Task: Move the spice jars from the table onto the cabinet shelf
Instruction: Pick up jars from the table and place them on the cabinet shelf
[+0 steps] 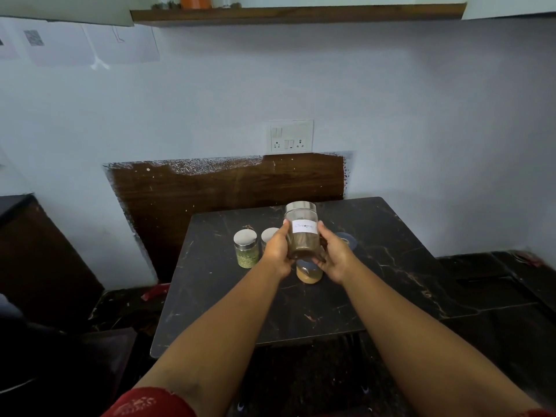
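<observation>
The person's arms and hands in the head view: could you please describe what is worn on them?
Both forearms are bare from above the elbow down to the hands. The left hand and right hand show no rings, watch, bracelets or gloves that I can make out. A red sleeve with a pale printed pattern covers the left upper arm; a sliver of the same red shows at the right edge of the frame.

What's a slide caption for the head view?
Both hands lift a labelled spice jar above the table.
</observation>
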Available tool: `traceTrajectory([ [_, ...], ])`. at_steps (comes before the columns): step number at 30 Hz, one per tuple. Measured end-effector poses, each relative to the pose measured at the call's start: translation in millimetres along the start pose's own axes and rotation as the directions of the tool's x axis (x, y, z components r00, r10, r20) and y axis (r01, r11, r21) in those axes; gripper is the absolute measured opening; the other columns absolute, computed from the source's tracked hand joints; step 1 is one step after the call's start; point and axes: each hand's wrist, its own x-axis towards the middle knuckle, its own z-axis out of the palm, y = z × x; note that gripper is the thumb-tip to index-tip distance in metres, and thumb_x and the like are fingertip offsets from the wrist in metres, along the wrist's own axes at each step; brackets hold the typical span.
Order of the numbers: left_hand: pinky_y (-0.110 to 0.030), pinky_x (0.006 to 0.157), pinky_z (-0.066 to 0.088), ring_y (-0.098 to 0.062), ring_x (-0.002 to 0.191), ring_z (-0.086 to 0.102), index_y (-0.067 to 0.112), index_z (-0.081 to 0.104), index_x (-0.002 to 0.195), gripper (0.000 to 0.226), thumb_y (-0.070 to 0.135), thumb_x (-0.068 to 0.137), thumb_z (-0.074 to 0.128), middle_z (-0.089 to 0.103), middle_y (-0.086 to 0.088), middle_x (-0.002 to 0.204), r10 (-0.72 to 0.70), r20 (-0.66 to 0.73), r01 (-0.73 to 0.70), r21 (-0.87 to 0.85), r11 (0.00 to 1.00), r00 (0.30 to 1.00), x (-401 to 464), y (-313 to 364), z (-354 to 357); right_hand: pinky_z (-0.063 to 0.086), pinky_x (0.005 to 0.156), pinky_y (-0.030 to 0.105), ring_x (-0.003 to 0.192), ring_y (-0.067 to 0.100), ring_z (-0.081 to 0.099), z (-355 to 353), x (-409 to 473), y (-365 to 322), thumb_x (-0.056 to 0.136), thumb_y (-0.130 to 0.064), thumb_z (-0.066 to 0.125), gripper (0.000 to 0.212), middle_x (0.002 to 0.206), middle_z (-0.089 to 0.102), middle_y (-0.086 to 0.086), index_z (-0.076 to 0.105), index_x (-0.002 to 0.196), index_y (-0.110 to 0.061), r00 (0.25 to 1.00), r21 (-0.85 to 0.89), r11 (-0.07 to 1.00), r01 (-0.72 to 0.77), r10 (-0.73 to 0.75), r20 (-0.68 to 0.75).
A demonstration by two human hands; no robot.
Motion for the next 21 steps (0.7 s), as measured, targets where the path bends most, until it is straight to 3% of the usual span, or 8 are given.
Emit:
traceTrajectory([
  [3, -0.041, 0.088, 0.056, -0.027, 0.096, 0.071, 0.014, 0.061, 0.113, 0.040, 0.048, 0.094, 0.051, 0.074, -0.013, 0.101, -0.004, -0.002, 0.004, 0.003, 1.000, 1.000, 5, 10, 2, 0.050, 0.090, 0.034, 0.110, 0.018, 0.060, 6, 6, 0, 0.082, -0.042, 0.072, 0.058, 0.129, 0.060, 0.003, 0.050, 0.131, -0.022, 0.992, -0.312, 0.942, 0.128, -0.116, 0.054],
  [5, -0.045, 0.098, 0.050, -0.030, 0.106, 0.066, 0.013, 0.058, 0.124, 0.050, 0.052, 0.094, 0.048, 0.068, -0.016, 0.115, -0.028, 0.008, 0.028, 0.034, 0.999, 1.000, 7, 18, 8, 0.046, 0.090, 0.035, 0.112, 0.017, 0.055, 8, 11, -6, 0.079, -0.043, 0.076, 0.073, 0.134, 0.055, 0.002, 0.042, 0.140, -0.022, 0.984, -0.416, 0.892, 0.175, -0.166, 0.060],
  [9, -0.047, 0.095, 0.050, -0.030, 0.110, 0.062, 0.016, 0.046, 0.136, 0.052, 0.049, 0.096, 0.044, 0.062, -0.015, 0.123, 0.089, 0.028, -0.091, 0.123, 0.988, 0.996, 21, 43, 18, 0.046, 0.102, 0.044, 0.120, 0.021, 0.055, 20, 25, -26, 0.076, -0.035, 0.080, 0.079, 0.131, 0.054, 0.000, 0.039, 0.143, -0.024, 0.979, -0.430, 0.879, 0.206, -0.182, 0.096],
  [13, -0.049, 0.091, 0.052, -0.030, 0.109, 0.063, 0.019, 0.042, 0.138, 0.050, 0.048, 0.097, 0.043, 0.062, -0.014, 0.123, 0.172, 0.085, -0.186, 0.202, 0.961, 0.981, 37, 79, 25, 0.053, 0.093, 0.040, 0.104, 0.017, 0.062, 44, 40, -54, 0.073, -0.032, 0.082, 0.070, 0.116, 0.063, -0.001, 0.048, 0.135, -0.025, 0.954, -0.402, 0.868, 0.293, -0.291, 0.068],
  [15, -0.050, 0.096, 0.050, -0.029, 0.110, 0.063, 0.019, 0.044, 0.137, 0.050, 0.049, 0.096, 0.045, 0.063, -0.013, 0.122, 0.211, 0.101, -0.230, 0.238, 0.943, 0.972, 46, 101, 30, 0.053, 0.089, 0.037, 0.102, 0.017, 0.063, 58, 49, -71, 0.071, -0.037, 0.083, 0.070, 0.113, 0.065, -0.001, 0.050, 0.131, -0.027, 0.934, -0.422, 0.840, 0.342, -0.354, 0.051],
  [19, -0.036, 0.105, 0.040, -0.019, 0.120, 0.052, 0.016, 0.029, 0.146, 0.066, 0.047, 0.093, 0.053, 0.051, -0.008, 0.139, 0.401, 0.124, -0.416, 0.393, 0.820, 0.908, 61, 158, 43, 0.042, 0.085, 0.029, 0.105, 0.010, 0.053, 90, 68, -118, 0.064, -0.047, 0.084, 0.086, 0.116, 0.056, -0.010, 0.043, 0.138, -0.031, 0.849, -0.450, 0.755, 0.478, -0.528, 0.017],
  [21, -0.036, 0.104, 0.039, -0.022, 0.126, 0.048, 0.019, 0.023, 0.148, 0.070, 0.047, 0.093, 0.055, 0.046, -0.006, 0.143, 0.459, 0.155, -0.476, 0.452, 0.754, 0.875, 66, 183, 53, 0.043, 0.086, 0.029, 0.107, 0.010, 0.050, 104, 79, -141, 0.063, -0.055, 0.081, 0.090, 0.117, 0.052, -0.011, 0.039, 0.141, -0.033, 0.804, -0.456, 0.719, 0.524, -0.594, -0.013],
])
